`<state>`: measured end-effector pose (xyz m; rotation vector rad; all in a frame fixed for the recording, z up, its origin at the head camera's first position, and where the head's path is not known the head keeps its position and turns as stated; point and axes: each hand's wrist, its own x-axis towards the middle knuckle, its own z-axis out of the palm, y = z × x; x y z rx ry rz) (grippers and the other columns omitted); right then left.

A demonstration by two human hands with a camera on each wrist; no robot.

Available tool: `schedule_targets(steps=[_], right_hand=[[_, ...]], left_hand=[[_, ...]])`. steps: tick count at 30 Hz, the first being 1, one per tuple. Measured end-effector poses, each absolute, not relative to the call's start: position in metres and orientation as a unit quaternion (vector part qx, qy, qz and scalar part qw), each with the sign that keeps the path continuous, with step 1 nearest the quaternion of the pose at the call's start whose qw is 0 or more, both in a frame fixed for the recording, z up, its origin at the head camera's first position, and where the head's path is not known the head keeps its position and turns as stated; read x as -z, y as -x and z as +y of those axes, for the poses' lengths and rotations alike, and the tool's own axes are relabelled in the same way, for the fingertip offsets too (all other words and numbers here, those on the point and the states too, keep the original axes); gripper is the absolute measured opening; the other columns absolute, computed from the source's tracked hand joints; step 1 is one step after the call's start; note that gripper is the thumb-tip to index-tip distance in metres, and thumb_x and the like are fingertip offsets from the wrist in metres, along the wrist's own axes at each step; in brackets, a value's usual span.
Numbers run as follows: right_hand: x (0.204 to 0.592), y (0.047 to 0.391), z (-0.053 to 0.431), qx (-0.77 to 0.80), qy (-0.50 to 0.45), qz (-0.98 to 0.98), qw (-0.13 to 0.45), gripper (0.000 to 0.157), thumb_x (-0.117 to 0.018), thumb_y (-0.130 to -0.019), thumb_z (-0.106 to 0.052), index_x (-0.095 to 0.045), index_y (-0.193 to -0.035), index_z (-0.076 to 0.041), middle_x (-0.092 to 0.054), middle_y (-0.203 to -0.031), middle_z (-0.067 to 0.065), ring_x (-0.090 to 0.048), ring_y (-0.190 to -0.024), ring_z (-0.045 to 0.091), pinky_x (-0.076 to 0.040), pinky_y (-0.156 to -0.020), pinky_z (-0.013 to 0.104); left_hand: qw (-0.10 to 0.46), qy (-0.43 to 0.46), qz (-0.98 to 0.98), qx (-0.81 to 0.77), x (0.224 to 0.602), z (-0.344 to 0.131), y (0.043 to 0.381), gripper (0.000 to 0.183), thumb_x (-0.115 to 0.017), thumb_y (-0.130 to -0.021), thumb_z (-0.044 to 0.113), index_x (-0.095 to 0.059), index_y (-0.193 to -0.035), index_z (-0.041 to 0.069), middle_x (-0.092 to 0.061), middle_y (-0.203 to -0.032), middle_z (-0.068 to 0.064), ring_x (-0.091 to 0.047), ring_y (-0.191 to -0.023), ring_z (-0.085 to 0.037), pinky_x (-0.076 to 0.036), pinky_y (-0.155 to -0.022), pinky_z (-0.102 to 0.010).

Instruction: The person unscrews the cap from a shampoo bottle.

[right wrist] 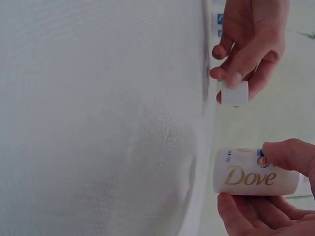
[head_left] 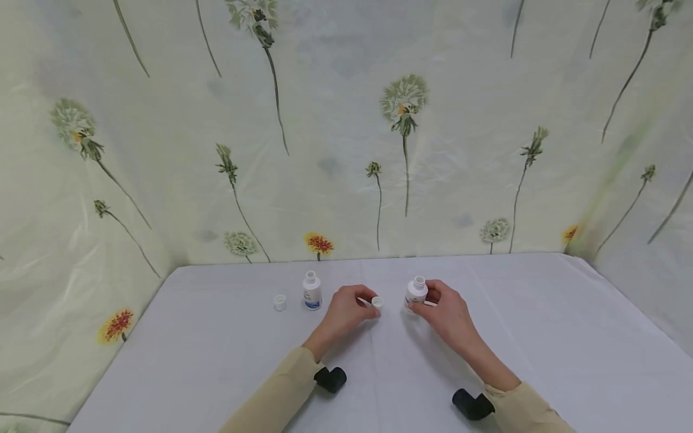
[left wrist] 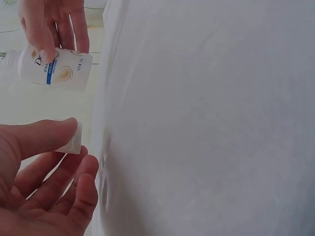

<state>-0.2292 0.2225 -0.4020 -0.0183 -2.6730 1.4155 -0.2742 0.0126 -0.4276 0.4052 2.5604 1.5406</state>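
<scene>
My left hand (head_left: 344,311) pinches a small white bottle cap (head_left: 377,302) between thumb and fingers, its hollow side facing up in the head view. To its right, my right hand (head_left: 448,314) grips a white Dove bottle (head_left: 416,291) around its body. The bottle is upright and uncapped, with its narrow neck showing. In the right wrist view the gold lettering on the bottle (right wrist: 253,173) faces the camera, between thumb and fingers. A gap separates the cap (left wrist: 73,140) from the bottle (left wrist: 56,69) in the left wrist view.
A second white bottle (head_left: 312,291), also uncapped, stands on the white-covered table (head_left: 216,361) left of my left hand. Beside it lies another white cap (head_left: 280,302). A flower-printed curtain (head_left: 335,120) hangs behind and around the table. Black wrist mounts (head_left: 331,380) stick out from both sleeves.
</scene>
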Motion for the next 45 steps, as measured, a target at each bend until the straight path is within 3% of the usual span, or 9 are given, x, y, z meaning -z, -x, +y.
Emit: schedule_targets(steps=[19,35,45], right_hand=[[0.402,0.240,0.239,-0.444,0.017,-0.894,0.057,0.052,-0.073,-0.088,-0.015,-0.051,-0.130,0.007,-0.062,-0.122,0.026,-0.058,-0.115,0.038,-0.052,-0.087,0.045],[0.404,0.244,0.252,-0.427,0.023,-0.902,0.050,0.053,-0.071,-0.089,-0.016,-0.050,-0.130,0.010,-0.061,-0.121,0.027,-0.059,-0.111,0.038,-0.053,-0.084,0.044],[0.408,0.248,0.255,-0.431,0.029,-0.900,0.049,0.053,-0.071,-0.089,-0.016,-0.049,-0.130,0.011,-0.061,-0.121,0.028,-0.059,-0.110,0.038,-0.053,-0.085,0.044]], left_hand=[[0.070,-0.142,0.840,-0.518,0.431,0.031,0.281,0.020,-0.080,-0.082,0.011,-0.072,-0.100,0.012,-0.065,-0.090,0.004,-0.057,-0.079,-0.013,-0.049,-0.069,-0.025],[0.079,-0.127,0.835,-0.529,0.430,0.047,0.284,0.019,-0.078,-0.081,0.004,-0.072,-0.098,0.008,-0.063,-0.088,0.003,-0.057,-0.061,-0.012,-0.047,-0.056,-0.023],[0.100,-0.120,0.828,-0.539,0.429,0.053,0.285,0.018,-0.075,-0.083,0.002,-0.070,-0.100,0.006,-0.062,-0.081,0.000,-0.050,-0.049,-0.012,-0.040,-0.045,-0.022]])
